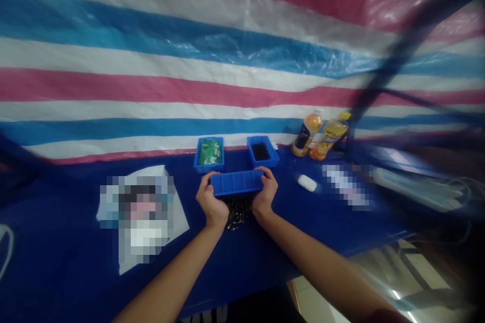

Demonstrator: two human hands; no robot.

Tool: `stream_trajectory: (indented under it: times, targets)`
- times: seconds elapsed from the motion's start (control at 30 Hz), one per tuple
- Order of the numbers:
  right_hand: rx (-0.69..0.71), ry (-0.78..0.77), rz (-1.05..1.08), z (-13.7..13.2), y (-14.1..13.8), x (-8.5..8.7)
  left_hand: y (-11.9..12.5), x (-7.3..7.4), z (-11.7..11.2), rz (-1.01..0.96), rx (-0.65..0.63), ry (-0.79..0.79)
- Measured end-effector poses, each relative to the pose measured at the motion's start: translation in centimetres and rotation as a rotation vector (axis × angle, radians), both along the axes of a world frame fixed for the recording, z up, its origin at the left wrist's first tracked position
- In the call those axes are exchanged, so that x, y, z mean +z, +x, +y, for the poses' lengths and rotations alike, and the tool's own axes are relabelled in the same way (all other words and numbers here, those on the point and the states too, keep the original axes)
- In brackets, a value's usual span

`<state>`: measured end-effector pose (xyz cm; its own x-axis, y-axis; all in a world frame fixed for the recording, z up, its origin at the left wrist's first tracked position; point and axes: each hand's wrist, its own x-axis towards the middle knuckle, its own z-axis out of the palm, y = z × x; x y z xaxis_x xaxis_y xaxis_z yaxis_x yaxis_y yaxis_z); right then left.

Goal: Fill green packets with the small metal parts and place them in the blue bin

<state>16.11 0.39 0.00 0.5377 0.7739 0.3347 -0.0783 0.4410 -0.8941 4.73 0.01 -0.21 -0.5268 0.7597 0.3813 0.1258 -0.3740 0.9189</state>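
My left hand and my right hand grip the two ends of a long blue plastic divided tray, which I hold just above the tabletop. Its compartments face away from view, so its inside is hidden. Directly below it, between my wrists, lies a loose heap of small dark parts with metal glints. Just beyond my left hand stands a blue bin filled with green items. A second blue bin, holding something dark, stands beyond my right hand.
Two plastic juice bottles stand at the back right, near a white oval object. Blurred papers lie to the left on the blue table. A striped plastic sheet forms the back wall. A dark frame crosses the right side.
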Motion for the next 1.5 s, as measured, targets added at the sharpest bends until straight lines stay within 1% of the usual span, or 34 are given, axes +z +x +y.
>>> stream_trajectory:
  times: [0.1,0.2,0.33,0.53,0.67,0.77,0.93,1.1,1.2,1.4,1.5]
  targets:
    - [0.0,0.021,0.008,0.1,0.1,0.1,0.0,-0.2,0.0,-0.005,-0.027,0.005]
    - [-0.007,-0.002,-0.001,0.2,0.1,0.1,-0.1,-0.3,0.0,0.008,-0.047,0.01]
    - [0.01,0.012,-0.011,0.1,0.2,0.2,-0.2,-0.3,-0.1,0.022,-0.068,0.055]
    - [0.04,0.078,0.025,0.0,0.3,0.1,-0.2,-0.1,-0.2,0.064,-0.056,0.036]
    - [0.062,0.095,0.037,-0.1,0.2,0.1,-0.3,-0.3,-0.2,0.039,-0.072,0.1]
    - [0.071,0.091,0.017,-0.1,0.2,0.1,-0.2,-0.3,-0.2,0.023,-0.071,0.099]
    - [0.066,0.083,-0.008,-0.1,0.3,0.3,0.0,0.1,-0.3,-0.002,-0.07,0.101]
    - [0.099,0.112,-0.017,-0.2,0.4,0.4,-0.1,0.3,-0.4,0.022,-0.075,0.069]
    - [0.108,0.111,-0.015,-0.3,0.4,0.6,-0.2,0.4,-0.4,0.02,-0.086,0.097]
    - [0.115,0.172,-0.015,-0.5,0.5,1.0,-0.1,0.7,-0.5,0.01,-0.092,0.176]
    - [0.106,0.163,-0.055,-0.5,0.6,0.9,0.0,0.8,-0.6,0.029,-0.092,0.167]
